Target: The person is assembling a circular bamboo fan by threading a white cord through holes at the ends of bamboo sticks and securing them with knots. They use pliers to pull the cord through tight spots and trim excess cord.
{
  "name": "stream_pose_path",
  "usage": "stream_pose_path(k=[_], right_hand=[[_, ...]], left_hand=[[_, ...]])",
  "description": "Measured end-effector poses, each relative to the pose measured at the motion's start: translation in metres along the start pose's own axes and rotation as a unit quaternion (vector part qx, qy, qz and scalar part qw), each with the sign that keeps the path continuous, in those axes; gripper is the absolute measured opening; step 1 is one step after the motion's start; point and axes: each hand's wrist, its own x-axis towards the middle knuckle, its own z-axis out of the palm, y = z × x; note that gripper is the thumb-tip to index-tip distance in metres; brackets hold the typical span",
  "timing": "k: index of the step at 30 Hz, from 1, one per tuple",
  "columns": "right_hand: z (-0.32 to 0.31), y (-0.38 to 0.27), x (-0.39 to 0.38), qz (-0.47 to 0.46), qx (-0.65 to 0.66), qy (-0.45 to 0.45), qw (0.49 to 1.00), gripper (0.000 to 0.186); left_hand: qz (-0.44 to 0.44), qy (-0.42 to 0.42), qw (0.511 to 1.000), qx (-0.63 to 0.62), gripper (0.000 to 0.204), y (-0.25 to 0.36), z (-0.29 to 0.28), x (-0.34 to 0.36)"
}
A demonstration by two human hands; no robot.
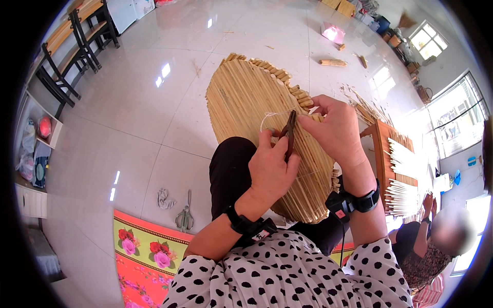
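An oval panel of tan reed stalks (251,97) rests across my lap, with short stalk bundles (300,96) along its upper right edge. My left hand (272,167) is closed around dark pliers (290,131), whose jaws point up over the panel near that edge. A thin white string (268,117) loops across the stalks beside the jaws. My right hand (336,128) grips the panel's right edge between thumb and fingers, just right of the pliers' tip. Its fingertips are partly hidden behind the rim.
Green-handled scissors (185,217) and a crumpled pale scrap (165,199) lie on the floor at my left, by a floral mat (154,254). A wooden table (382,154) with reed pieces stands at right, near another person (423,256). Reed bundles (333,62) lie farther off.
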Motion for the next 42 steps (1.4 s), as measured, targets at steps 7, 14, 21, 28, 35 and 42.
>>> stream_pose_path(k=[7,14,21,28,35,42], right_hand=[[0.0,0.001,-0.004,-0.022,0.009,0.013,1.0,0.032],[-0.003,-0.005,-0.007,-0.023,0.001,0.022,0.999,0.03],[-0.008,-0.014,-0.008,-0.003,-0.017,0.007,1.0,0.034],[-0.005,0.014,-0.002,0.005,-0.095,0.051,0.994,0.035],[-0.003,0.004,-0.01,-0.017,-0.081,0.084,0.993,0.035],[0.006,-0.003,-0.022,-0.117,-0.104,0.148,0.977,0.033]], left_hand=[[0.005,0.008,1.0,0.01,0.024,-0.001,0.006,-0.001],[0.034,0.042,0.996,-0.07,0.024,-0.003,0.009,-0.004],[0.009,0.049,0.995,-0.081,0.012,0.003,0.002,-0.007],[-0.013,0.041,0.994,-0.102,0.01,-0.004,-0.036,-0.014],[-0.017,-0.046,0.979,-0.197,0.01,-0.015,-0.026,-0.004],[-0.008,-0.071,0.972,-0.222,0.01,-0.007,-0.024,0.001]])
